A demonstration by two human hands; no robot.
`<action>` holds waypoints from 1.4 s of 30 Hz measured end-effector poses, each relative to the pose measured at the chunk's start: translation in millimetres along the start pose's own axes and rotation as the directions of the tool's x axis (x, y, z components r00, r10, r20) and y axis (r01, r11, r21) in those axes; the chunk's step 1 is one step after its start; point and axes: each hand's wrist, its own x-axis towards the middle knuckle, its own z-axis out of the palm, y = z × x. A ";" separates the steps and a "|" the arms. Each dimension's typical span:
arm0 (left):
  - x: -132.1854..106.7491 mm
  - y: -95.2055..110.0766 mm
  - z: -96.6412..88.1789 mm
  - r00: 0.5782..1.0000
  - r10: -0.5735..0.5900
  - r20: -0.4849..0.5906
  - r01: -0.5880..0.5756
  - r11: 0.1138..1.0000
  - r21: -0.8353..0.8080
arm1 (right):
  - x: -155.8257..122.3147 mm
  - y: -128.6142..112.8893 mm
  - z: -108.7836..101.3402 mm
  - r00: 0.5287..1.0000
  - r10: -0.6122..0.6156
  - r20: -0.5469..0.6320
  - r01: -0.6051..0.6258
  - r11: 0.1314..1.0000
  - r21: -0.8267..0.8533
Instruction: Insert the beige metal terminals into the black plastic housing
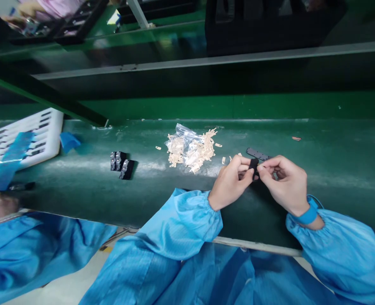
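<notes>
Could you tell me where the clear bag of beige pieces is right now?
In the head view, the clear bag lies on the green belt, between the black parts and the left hand.

Our two forearms, in blue sleeves (pixel 187 220), reach in from the near edge and meet right of centre. Our left hand (pixel 230 183) and right hand (pixel 285 182) face each other, thumbs and forefingers pinched closed, fingertips (pixel 249 173) almost touching. A blue band (pixel 308 214) circles our right wrist.
</notes>
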 end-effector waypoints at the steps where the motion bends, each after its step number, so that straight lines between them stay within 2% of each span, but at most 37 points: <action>1: -0.1 0.6 -0.2 1.000 0.010 -0.002 -0.010 1.000 0.019 | -0.1 0.3 -0.2 1.000 -0.002 0.002 0.002 1.000 -0.008; 9: 0.6 3.3 -1.4 1.000 0.028 -0.004 -0.028 0.998 0.051 | 0.9 -0.1 -2.4 0.999 -0.047 0.005 0.047 0.999 -0.013; 17: -3.8 8.6 -3.1 0.994 0.106 -0.001 -0.102 0.964 0.244 | 2.5 -3.3 -2.6 0.998 0.065 0.023 -0.067 0.996 0.062; 23: -4.7 4.7 -6.4 0.980 0.199 0.028 -0.189 0.863 0.469 | 4.5 -4.6 -3.0 0.993 0.104 0.052 -0.108 0.991 0.082; 25: -4.8 5.0 -7.4 0.974 0.220 0.049 -0.209 0.801 0.562 | 4.2 -5.0 -2.6 0.995 0.089 0.047 -0.091 0.995 0.037; 27: -4.2 5.9 -8.1 0.979 0.197 0.054 -0.187 0.762 0.620 | 3.8 -5.9 -2.1 0.999 0.029 0.020 -0.027 0.996 -0.085; 28: -3.5 6.3 -8.3 0.984 0.170 0.046 -0.163 0.773 0.613 | 3.7 -6.5 -2.1 1.000 -0.012 0.004 0.012 0.987 -0.163; 30: -1.2 6.3 -8.4 0.995 0.093 0.031 -0.096 0.862 0.498 | 4.1 -7.1 -3.1 0.997 -0.073 -0.036 0.061 0.962 -0.267; 32: 2.4 5.4 -8.1 0.999 -0.008 0.043 -0.003 0.966 0.257 | 5.5 -6.6 -5.8 0.994 -0.063 -0.091 0.042 0.976 -0.213; 33: 4.3 5.0 -7.9 0.996 -0.063 0.062 0.055 0.991 0.124 | 6.4 -5.7 -7.6 0.993 -0.033 -0.113 0.017 0.990 -0.143; 36: 9.0 5.3 -7.2 0.979 -0.176 0.100 0.189 0.971 -0.148 | 9.5 -2.2 -12.2 0.997 0.062 -0.052 -0.061 0.998 0.035; 39: 10.2 8.0 -6.7 0.977 -0.191 0.089 0.207 0.952 -0.224 | 11.2 0.0 -12.7 0.988 0.109 0.111 -0.123 0.984 0.125; 42: 9.1 10.3 -6.2 0.979 -0.184 0.083 0.199 0.951 -0.236 | 11.4 -0.2 -10.3 0.978 0.131 0.164 -0.159 0.972 0.173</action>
